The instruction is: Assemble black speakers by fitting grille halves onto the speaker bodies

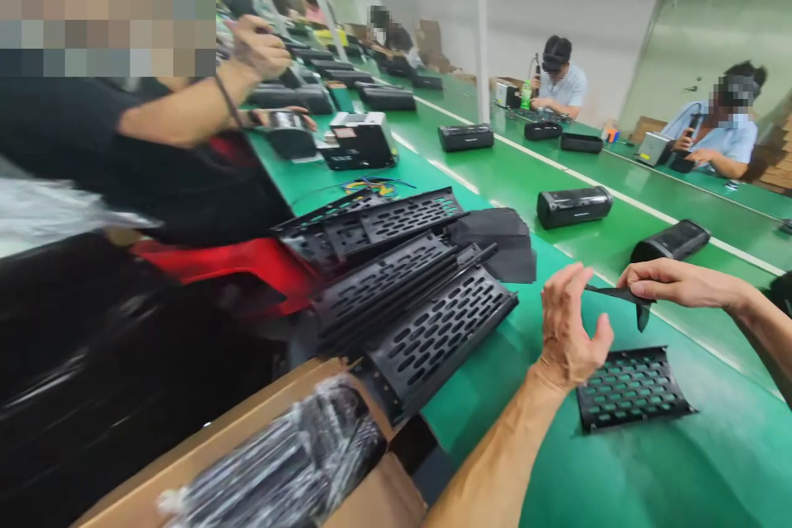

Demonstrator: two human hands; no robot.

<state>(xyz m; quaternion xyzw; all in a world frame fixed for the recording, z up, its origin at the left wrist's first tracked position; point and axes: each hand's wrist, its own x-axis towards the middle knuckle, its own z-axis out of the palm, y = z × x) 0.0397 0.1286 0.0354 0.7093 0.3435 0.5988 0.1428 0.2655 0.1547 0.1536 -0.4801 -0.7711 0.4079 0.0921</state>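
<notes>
right hand [677, 282] pinching black strip [619, 294]

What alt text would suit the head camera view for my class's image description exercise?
A right hand pinches a thin black strip beside the raised left hand, above a perforated black panel on a green workbench. More panels lie beside a cardboard box; co-workers sit farther along with black cylindrical devices.
</notes>
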